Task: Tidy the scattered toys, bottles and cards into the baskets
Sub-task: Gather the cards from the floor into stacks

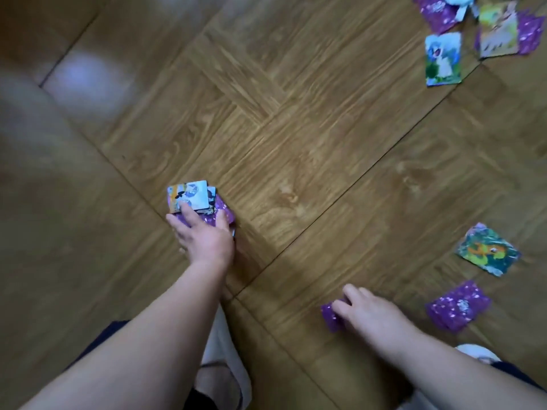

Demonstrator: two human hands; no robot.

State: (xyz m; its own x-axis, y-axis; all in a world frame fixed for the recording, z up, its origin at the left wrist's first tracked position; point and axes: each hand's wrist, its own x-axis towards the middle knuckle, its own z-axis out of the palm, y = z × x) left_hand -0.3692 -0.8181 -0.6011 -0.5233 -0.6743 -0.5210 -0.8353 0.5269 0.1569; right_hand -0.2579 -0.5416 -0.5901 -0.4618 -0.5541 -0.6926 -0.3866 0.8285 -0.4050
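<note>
Wood-grain flooring (pixel 296 128) fills my feed, laid in angled planks, with a pale glare patch out at 10 o'clock.

At 9 o'clock from the centre of my view sits a small stack of cards (pixel 192 196). It has a picture card face up on top and purple backs showing beneath it. The left hand (pixel 204 241) lies over the near side of that stack. Its fingers are extended and spread, one fingertip is on the top card and the thumb is on a purple card at the stack's right edge. It presses rather than clutches.

At 5 o'clock the right hand (pixel 370 312) has bent fingers set on a single purple card (pixel 330 316) on the floor. Through the blur I cannot tell whether it pinches the card or only touches it.

Just beyond that hand, at 4 o'clock, another purple-backed card (pixel 457 306) lies flat. A face-up green and orange card (pixel 488 251) lies just above it, the two apart from each other.

Far out at 1 to 2 o'clock I see a loose cluster. It holds a blue-bordered card with a white figure (pixel 443 59), a yellowish card (pixel 497 31) overlapping purple ones, and more purple backs (pixel 438 10) cut off by the top edge.

At 6 o'clock, between the forearms, a white slipper (pixel 225 365) shows.
</note>
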